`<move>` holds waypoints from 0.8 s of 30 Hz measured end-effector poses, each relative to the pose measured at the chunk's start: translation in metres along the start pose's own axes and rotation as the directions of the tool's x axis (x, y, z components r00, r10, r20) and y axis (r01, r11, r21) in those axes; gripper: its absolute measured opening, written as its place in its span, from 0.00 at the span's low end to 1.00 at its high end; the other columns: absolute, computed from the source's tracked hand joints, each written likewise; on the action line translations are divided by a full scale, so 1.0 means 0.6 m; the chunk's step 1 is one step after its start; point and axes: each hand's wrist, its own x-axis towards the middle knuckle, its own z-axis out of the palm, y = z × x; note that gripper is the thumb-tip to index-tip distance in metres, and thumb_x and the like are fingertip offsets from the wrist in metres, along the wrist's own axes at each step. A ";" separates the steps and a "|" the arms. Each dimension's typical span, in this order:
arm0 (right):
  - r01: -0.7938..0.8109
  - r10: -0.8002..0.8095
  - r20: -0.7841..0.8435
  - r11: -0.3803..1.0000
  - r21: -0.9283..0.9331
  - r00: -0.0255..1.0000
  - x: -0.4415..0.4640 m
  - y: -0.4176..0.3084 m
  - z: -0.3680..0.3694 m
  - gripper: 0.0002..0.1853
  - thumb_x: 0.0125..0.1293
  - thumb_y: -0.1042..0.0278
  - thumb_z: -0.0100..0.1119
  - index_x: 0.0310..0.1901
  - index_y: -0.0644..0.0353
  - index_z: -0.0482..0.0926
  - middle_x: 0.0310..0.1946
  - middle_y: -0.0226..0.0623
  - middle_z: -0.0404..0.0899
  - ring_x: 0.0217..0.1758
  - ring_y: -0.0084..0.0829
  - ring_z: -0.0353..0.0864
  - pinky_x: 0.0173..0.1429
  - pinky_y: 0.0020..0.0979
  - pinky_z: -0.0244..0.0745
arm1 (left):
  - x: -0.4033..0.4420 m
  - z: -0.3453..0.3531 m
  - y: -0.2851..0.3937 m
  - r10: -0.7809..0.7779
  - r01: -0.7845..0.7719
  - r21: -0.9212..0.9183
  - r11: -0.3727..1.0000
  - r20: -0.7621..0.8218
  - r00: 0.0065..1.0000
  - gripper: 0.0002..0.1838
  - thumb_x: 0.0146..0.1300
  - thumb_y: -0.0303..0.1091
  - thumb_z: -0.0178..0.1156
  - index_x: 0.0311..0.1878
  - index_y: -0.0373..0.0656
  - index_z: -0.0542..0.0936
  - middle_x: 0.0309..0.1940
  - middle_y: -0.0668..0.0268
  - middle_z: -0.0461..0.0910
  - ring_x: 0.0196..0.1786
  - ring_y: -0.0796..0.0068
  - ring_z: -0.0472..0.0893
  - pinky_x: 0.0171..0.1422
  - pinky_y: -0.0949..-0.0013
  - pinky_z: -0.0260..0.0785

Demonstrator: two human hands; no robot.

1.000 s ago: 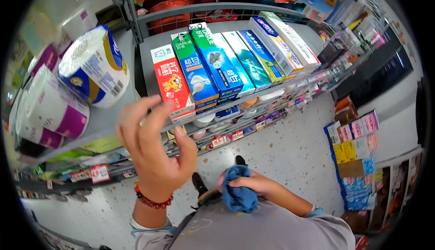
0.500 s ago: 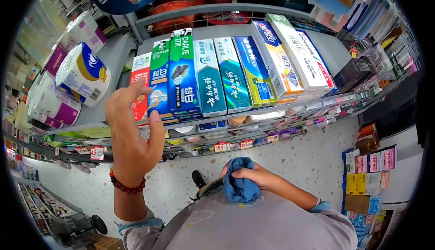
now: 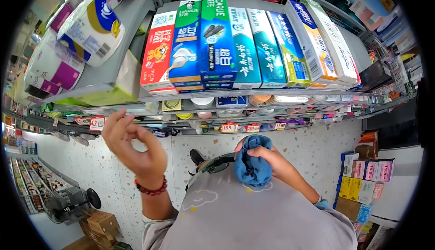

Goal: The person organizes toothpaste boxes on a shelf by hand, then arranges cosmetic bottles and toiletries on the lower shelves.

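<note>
My left hand (image 3: 135, 145), with a dark red bead bracelet (image 3: 152, 186) at its wrist, hangs in the air just below the shelf front. Its fingers are loosely curved and apart, with nothing seen in them. Close to my body, my right hand (image 3: 268, 156) grips a crumpled blue cloth (image 3: 250, 170). On the shelf above stands a row of toothpaste boxes, among them a red-and-white box (image 3: 158, 55), a blue-and-green Darlie box (image 3: 217, 46) and a teal-and-white box (image 3: 245, 53).
Wrapped toilet rolls (image 3: 92, 28) stand on the shelf at left. The grey shelf edge (image 3: 199, 94) runs across, with price tags (image 3: 230, 127) lower down. Stacked boxes (image 3: 362, 184) stand on the right. A fan (image 3: 63, 207) and cardboard boxes (image 3: 103, 222) are at lower left.
My left hand has drawn back from the toothpaste boxes and dropped below the shelf edge. My right hand still holds the cloth. The view has shifted, so the shelf appears higher.
</note>
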 end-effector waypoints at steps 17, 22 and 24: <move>-0.074 0.074 -0.010 0.996 -0.059 0.997 0.031 0.019 0.042 0.18 0.71 0.61 0.61 0.56 0.63 0.82 0.50 0.38 0.85 0.54 0.29 0.86 0.62 0.33 0.80 | 0.027 0.059 -0.043 0.341 -0.247 0.417 0.875 -0.169 0.925 0.27 0.63 0.34 0.77 0.65 0.56 0.84 0.73 0.62 0.73 0.64 0.61 0.68 0.69 0.57 0.58; -0.058 0.057 -0.019 0.998 -0.037 0.998 0.030 0.033 0.042 0.18 0.71 0.60 0.61 0.55 0.63 0.82 0.50 0.38 0.85 0.54 0.29 0.85 0.62 0.33 0.80 | 0.010 0.073 -0.069 0.355 -0.281 0.421 0.862 -0.106 0.929 0.28 0.66 0.36 0.77 0.69 0.54 0.83 0.76 0.56 0.69 0.69 0.60 0.65 0.70 0.56 0.57; -0.048 0.048 -0.006 0.998 -0.041 0.999 0.028 0.032 0.044 0.17 0.71 0.61 0.61 0.55 0.63 0.82 0.49 0.38 0.85 0.54 0.29 0.85 0.63 0.33 0.80 | -0.007 0.085 -0.084 0.293 -0.221 0.382 0.897 -0.142 0.945 0.24 0.66 0.38 0.78 0.65 0.60 0.86 0.74 0.60 0.69 0.69 0.61 0.66 0.72 0.57 0.56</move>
